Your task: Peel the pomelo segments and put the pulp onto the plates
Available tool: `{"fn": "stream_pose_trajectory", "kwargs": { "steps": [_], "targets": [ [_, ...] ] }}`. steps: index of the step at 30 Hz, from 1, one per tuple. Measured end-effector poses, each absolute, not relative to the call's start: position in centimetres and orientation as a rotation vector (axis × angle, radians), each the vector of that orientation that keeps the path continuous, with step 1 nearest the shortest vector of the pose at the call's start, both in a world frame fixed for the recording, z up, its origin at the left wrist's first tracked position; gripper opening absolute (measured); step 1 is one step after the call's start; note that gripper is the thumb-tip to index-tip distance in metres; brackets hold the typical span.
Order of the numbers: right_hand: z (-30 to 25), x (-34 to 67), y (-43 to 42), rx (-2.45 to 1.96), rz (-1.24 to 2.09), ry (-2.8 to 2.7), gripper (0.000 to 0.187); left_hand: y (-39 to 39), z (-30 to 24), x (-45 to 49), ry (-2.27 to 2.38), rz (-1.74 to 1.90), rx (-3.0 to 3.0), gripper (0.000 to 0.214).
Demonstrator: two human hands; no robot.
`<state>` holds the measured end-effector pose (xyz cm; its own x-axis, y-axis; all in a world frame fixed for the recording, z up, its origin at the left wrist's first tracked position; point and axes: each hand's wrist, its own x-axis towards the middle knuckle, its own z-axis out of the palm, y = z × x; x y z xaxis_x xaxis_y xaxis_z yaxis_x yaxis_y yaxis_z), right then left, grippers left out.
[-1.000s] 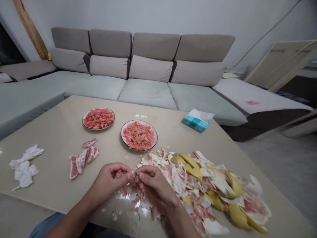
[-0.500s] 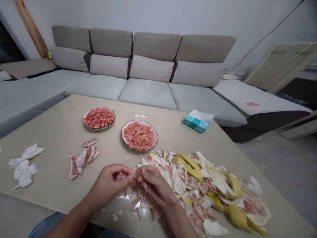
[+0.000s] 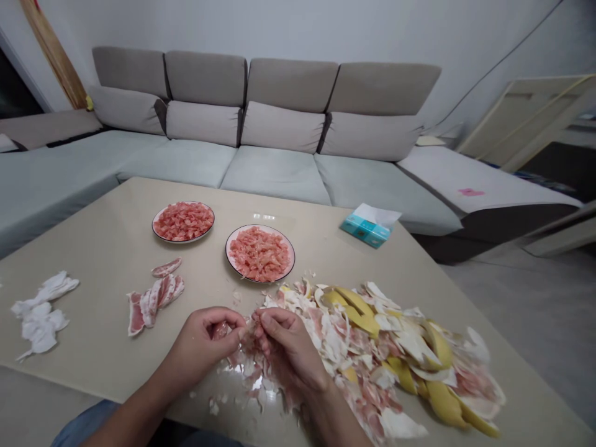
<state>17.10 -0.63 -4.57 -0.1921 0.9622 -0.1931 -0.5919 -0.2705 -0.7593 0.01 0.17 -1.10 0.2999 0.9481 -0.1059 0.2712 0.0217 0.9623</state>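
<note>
My left hand (image 3: 205,341) and my right hand (image 3: 286,347) meet over the near edge of the beige table (image 3: 107,242), both pinched on one pink pomelo segment (image 3: 222,329). The flesh shows between my left fingers; my right fingertips grip its skin at the middle. Under and to the right of my right hand spreads a big heap of yellow rind and white pith scraps (image 3: 400,354). Two plates of peeled pink flesh stand beyond my hands, one near (image 3: 259,253) and one further left (image 3: 183,221).
Unpeeled pomelo segments (image 3: 151,298) lie left of my hands. Crumpled white tissues (image 3: 40,313) sit at the table's left edge, a teal tissue pack (image 3: 370,225) at the far right. A grey corner sofa (image 3: 279,143) surrounds the table.
My hands stay together on the segment; my right fingers have shifted slightly along the skin. The view has drifted a little.
</note>
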Motion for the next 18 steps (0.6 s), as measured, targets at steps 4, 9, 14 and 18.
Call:
{"fn": "stream_pose_trajectory", "kwargs": {
  "steps": [4, 9, 14, 18],
  "targets": [
    [-4.4, 17.2, -0.6, -0.789, 1.751, -0.652, 0.023, 0.3, -0.7, -0.2, 1.134, 0.785, 1.411, 0.015],
    [-4.1, 17.9, -0.3, -0.710, 1.826, -0.601, 0.026, 0.5, -0.3, -0.5, 1.130, 0.830, 1.324, 0.016],
    [-3.3, 19.2, 0.4, -0.798, 1.729, -0.707, 0.027, 1.1, -0.8, -0.9, 1.088, 0.773, 1.373, 0.017],
    [-1.6, 20.5, 2.1, -1.030, 1.501, -1.059, 0.026, 1.4, -0.9, -1.3, 0.997, 0.794, 1.352, 0.019]
  ]
}}
